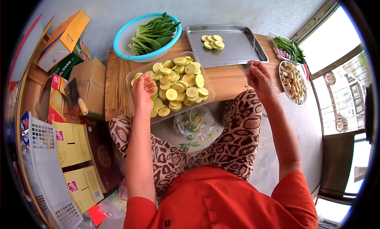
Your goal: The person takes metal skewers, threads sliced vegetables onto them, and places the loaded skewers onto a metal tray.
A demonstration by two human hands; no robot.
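My left hand [143, 91] is over the left side of a clear plastic tray [209, 95] heaped with round zucchini slices [171, 94]. Its fingers are bent but apart, close against the slices; I see nothing held in them. My right hand [259, 75] is raised at the table's right part, thumb and fingertips pinched together. A thin pale stick, seemingly a bamboo skewer [254, 46], rises from that pinch, hard to make out. Behind it a metal tray [237, 56] bears a small group of zucchini slices [212, 42]. Many bamboo skewers [118, 86] lie on the table's left end.
A blue-rimmed basin [114, 44] of leafy greens stands at the back. To the right are a dish of pale cut pieces [293, 81] and a container of chopped greens [289, 48]. A cleaver [74, 93] and boxes [89, 84] are at left. A plastic bag [194, 122] lies below.
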